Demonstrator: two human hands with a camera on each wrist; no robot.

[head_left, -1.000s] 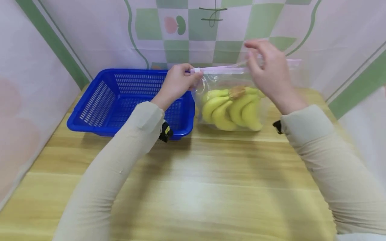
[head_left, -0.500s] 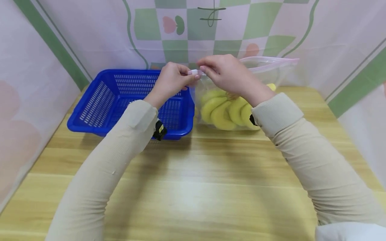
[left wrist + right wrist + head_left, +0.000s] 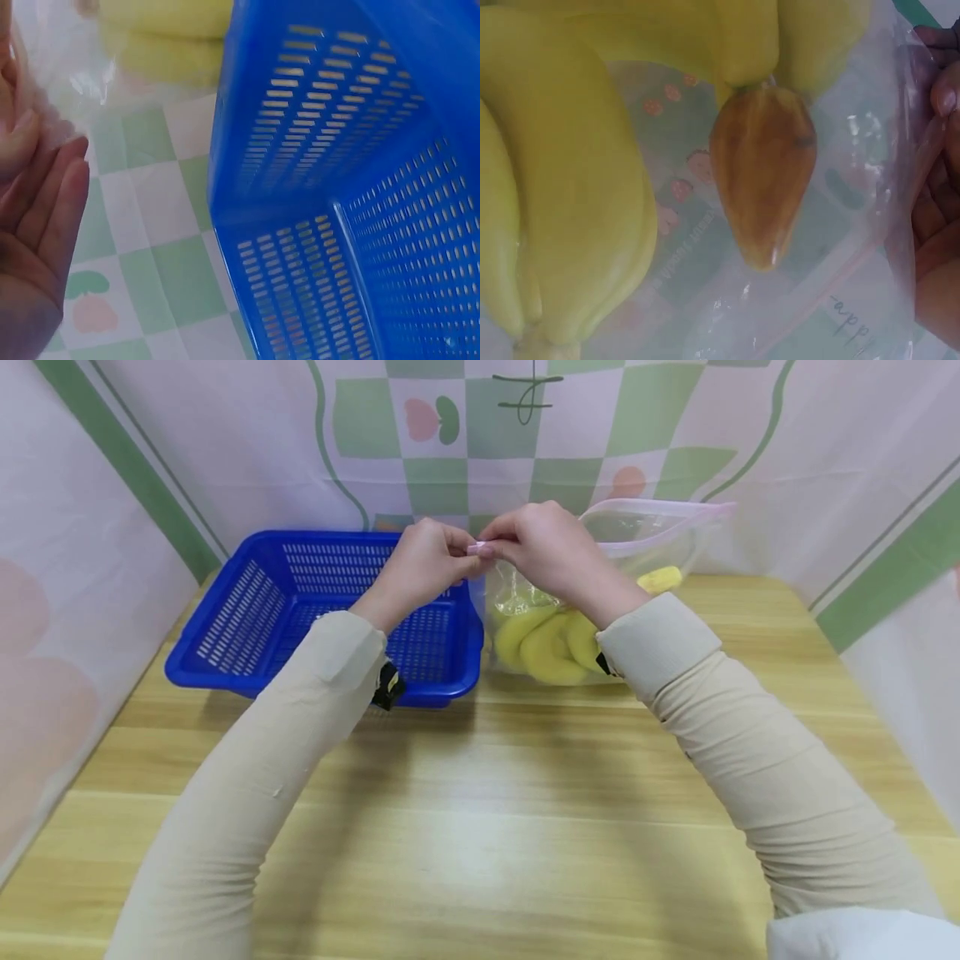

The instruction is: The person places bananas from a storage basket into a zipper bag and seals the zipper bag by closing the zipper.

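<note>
A clear slider zip bag (image 3: 693,547) with a pink zip strip stands on the table, its mouth gaping on the right. Yellow bananas (image 3: 551,647) lie inside it. My left hand (image 3: 422,562) pinches the bag's upper left corner. Beside it, my right hand (image 3: 551,550) pinches the zip at that same corner, the fingertips of both hands meeting. The slider is mostly covered by fingers. In the left wrist view, my left hand (image 3: 41,217) has its lower fingers extended. The right wrist view shows a brown banana stem (image 3: 765,172) through the plastic.
Left of the bag stands a blue slotted plastic basket (image 3: 322,568), close to its side. Both are on a wooden table (image 3: 480,827). A printed green-and-white checked curtain (image 3: 435,485) hangs right behind them.
My right hand has moved left from the middle of the bag's top to the corner by my left hand. The bag's mouth now gapes wider on the right.
</note>
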